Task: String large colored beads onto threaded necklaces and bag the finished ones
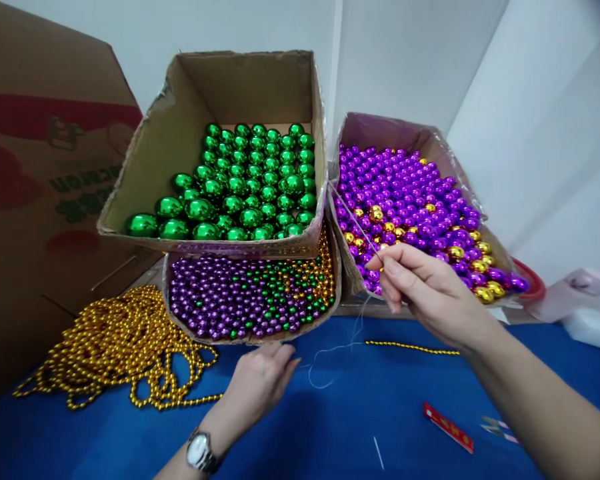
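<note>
The right hand point(381, 262), nearer the shiny round purple beads point(410, 193), pinches a thin grey needle point(355, 221) slanting up-left toward their brown cardboard box's point(395, 133) left edge; I can't tell the left hand's point(265, 373) grip.

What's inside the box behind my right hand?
Shiny purple beads with gold beads mixed in. Your right hand covers part of them, and whatever lies below the top layer is hidden.

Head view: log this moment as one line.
right hand: pinching long thin grey needle by cardboard box of purple and gold beads | left hand: over blue tabletop, grip unclear | tabletop: thin strand of gold beads
</note>
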Action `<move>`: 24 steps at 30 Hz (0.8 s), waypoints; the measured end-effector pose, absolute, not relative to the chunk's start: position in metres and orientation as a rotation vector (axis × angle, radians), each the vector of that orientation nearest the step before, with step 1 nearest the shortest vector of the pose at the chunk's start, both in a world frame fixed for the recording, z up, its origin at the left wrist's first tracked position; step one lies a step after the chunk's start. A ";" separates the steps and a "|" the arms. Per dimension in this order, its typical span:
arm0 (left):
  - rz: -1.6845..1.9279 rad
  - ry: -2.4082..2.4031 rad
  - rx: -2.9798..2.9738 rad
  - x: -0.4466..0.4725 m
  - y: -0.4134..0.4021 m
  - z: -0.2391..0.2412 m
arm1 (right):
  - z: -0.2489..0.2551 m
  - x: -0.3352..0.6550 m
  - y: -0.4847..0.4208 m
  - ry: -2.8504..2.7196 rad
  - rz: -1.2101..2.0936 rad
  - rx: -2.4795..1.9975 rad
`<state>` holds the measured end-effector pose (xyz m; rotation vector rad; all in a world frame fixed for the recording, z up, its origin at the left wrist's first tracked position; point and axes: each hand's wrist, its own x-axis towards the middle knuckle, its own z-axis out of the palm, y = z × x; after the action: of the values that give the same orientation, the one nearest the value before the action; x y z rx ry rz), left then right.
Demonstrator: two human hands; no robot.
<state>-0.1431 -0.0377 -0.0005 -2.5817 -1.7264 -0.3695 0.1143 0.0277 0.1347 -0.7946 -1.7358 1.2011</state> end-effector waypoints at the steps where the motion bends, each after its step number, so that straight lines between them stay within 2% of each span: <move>1: -0.452 -1.706 -2.547 -0.142 -0.032 0.002 | 0.126 0.112 0.025 -1.654 1.255 -0.792; 4: -0.573 -1.683 -2.432 -0.139 -0.010 0.007 | 0.096 0.102 0.014 -1.374 1.410 -0.782; 8: -0.562 -1.668 -2.342 -0.145 0.012 0.004 | 0.063 0.098 -0.001 -1.094 1.547 -0.812; 16: -0.606 -1.754 -2.293 -0.171 0.015 -0.013 | 0.036 0.117 -0.024 -0.887 1.579 -0.946; 24: -0.618 -1.611 -2.445 -0.149 0.038 -0.012 | 0.020 0.110 -0.041 -0.918 1.523 -1.038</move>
<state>-0.1495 0.0377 -0.0119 -2.4446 -1.6109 -0.6184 0.1096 -0.0409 0.0198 -1.0381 -0.9176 1.5231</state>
